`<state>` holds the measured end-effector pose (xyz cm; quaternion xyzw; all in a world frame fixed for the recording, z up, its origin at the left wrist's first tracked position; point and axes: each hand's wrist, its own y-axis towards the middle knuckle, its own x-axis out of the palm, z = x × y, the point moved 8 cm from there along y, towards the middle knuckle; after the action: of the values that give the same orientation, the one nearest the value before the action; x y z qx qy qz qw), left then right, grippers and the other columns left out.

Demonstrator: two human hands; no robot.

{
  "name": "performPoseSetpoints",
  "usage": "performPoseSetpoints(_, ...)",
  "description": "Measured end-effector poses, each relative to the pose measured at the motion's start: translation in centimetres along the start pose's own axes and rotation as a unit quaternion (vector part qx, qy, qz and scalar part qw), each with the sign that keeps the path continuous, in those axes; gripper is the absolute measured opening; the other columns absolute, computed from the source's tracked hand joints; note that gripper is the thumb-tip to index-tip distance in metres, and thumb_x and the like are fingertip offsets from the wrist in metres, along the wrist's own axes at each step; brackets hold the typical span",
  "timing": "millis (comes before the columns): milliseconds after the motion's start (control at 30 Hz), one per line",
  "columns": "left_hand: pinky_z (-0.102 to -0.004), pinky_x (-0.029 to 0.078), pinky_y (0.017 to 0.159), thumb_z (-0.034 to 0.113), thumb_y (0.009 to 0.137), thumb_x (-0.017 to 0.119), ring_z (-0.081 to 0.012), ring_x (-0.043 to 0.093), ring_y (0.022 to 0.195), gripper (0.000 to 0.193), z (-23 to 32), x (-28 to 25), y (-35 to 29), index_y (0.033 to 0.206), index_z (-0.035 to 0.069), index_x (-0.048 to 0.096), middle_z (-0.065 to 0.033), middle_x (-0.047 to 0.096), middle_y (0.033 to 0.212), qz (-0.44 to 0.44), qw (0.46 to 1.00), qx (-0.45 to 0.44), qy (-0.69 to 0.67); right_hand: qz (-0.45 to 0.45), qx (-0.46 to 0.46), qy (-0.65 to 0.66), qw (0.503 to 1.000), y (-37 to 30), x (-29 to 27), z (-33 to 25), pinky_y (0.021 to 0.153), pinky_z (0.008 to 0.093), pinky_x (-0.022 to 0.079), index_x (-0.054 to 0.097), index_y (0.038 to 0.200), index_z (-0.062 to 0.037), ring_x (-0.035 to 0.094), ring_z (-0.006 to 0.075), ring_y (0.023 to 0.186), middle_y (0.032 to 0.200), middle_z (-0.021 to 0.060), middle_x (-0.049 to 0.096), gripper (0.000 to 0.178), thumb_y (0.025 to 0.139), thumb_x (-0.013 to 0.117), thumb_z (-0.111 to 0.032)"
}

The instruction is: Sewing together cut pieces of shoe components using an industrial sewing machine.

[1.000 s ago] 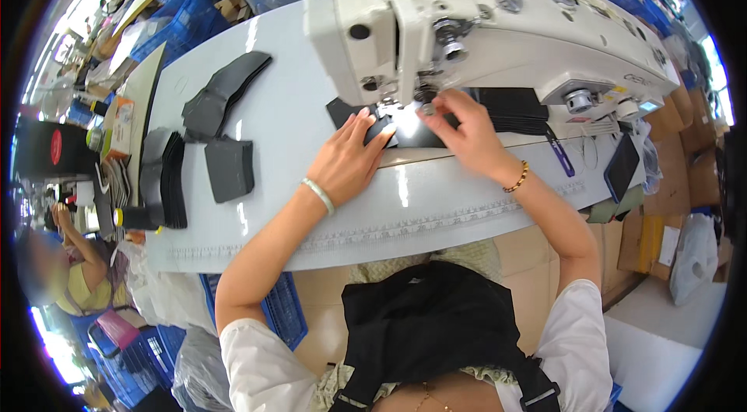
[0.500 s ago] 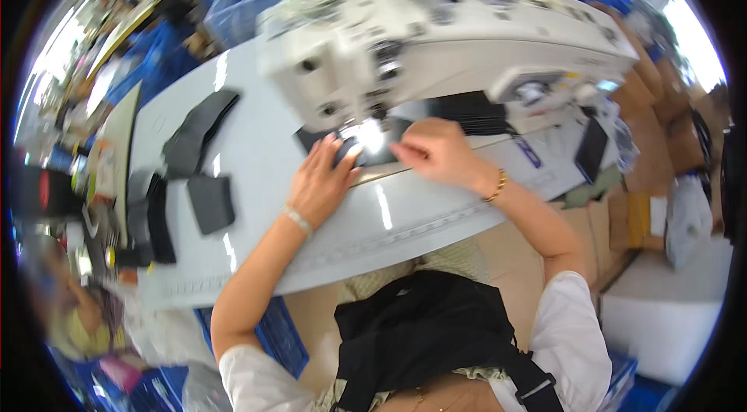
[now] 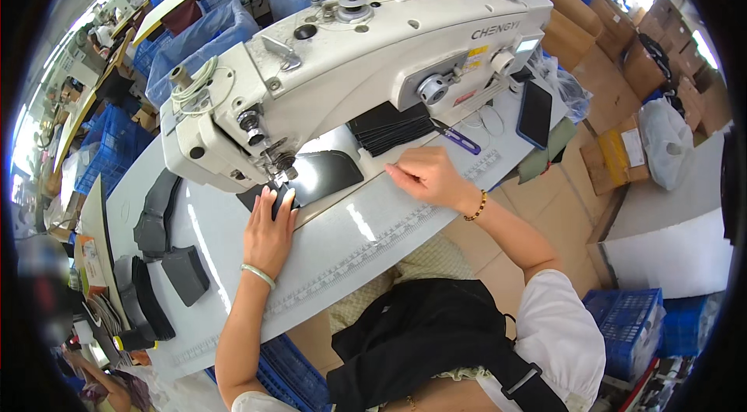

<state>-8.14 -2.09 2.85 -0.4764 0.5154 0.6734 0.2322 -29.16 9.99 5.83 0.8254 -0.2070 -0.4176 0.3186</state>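
A white sewing machine stands on the light table, its lamp shining on a black, curved flat piece at the needle area. My left hand lies beside the needle, its fingers stretched out and pressing on dark material below the presser foot. Farther right, my right hand hovers over the table's near side, apart from the black piece. Its fingers are curled in with the thumb against them; whether something small is inside is hidden.
Behind my right hand lie a stack of black pieces, purple thread snips and a phone. Dark cut pieces rest at the table's left. Blue-lined bins stand behind the machine; cardboard boxes sit to the right.
The view has turned, so the machine sits further left and lower, and looks sharper. My right hand has drawn away rightward from the black piece; my left stays by the needle.
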Motion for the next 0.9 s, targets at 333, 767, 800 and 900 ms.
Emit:
performPoseSetpoints(333, -0.0387, 0.051, 0.091, 0.015, 0.085, 0.065, -0.032, 0.06, 0.104, 0.032, 0.2, 0.1, 0.1, 0.116, 0.013, 0.059, -0.0121, 0.053, 0.109, 0.026, 0.999, 0.012, 0.015, -0.093, 0.021, 0.019, 0.995, 2.5, 4.4, -2.4, 0.044, 0.0339, 0.038, 0.048, 0.06, -0.0053, 0.048, 0.0234, 0.046, 0.053, 0.0077, 0.048, 0.037, 0.085, 0.067, -0.023)
performPoseSetpoints(767, -0.0359, 0.052, 0.085, 0.019, 0.087, 0.062, -0.0299, 0.06, 0.101, 0.029, -0.8, 0.1, -1.2, 0.114, 0.01, 0.06, -0.0148, 0.054, 0.107, 0.036, 0.999, 0.023, 0.016, -0.088, 0.15, 0.187, 0.967, 5.5, 11.0, -0.6, 0.051, 0.0252, 0.04, 0.055, 0.09, -0.0013, 0.046, 0.0101, 0.054, 0.062, 0.0029, 0.049, 0.025, 0.086, 0.068, -0.022)
performPoseSetpoints(800, -0.0355, 0.052, 0.083, 0.019, 0.087, 0.062, -0.029, 0.06, 0.101, 0.028, -0.9, 0.0, -1.0, 0.114, 0.01, 0.06, -0.0144, 0.054, 0.107, 0.035, 0.999, 0.023, 0.012, -0.084, 0.135, 0.175, 0.972, 5.4, 11.0, 0.1, 0.053, 0.0245, 0.04, 0.056, 0.099, -0.0016, 0.044, 0.0099, 0.055, 0.064, 0.0021, 0.048, 0.023, 0.087, 0.067, -0.017)
performPoseSetpoints(900, -0.0346, 0.054, 0.078, 0.02, 0.088, 0.062, -0.0266, 0.061, 0.097, 0.027, -0.5, 0.1, -0.6, 0.113, 0.012, 0.059, -0.0123, 0.054, 0.106, 0.037, 0.998, 0.04, 0.01, -0.081, 0.15, 0.2, 0.965, 5.4, 11.1, 1.2, 0.053, 0.0255, 0.041, 0.055, 0.103, -0.0024, 0.045, 0.0101, 0.056, 0.067, 0.0031, 0.051, 0.024, 0.087, 0.066, -0.016)
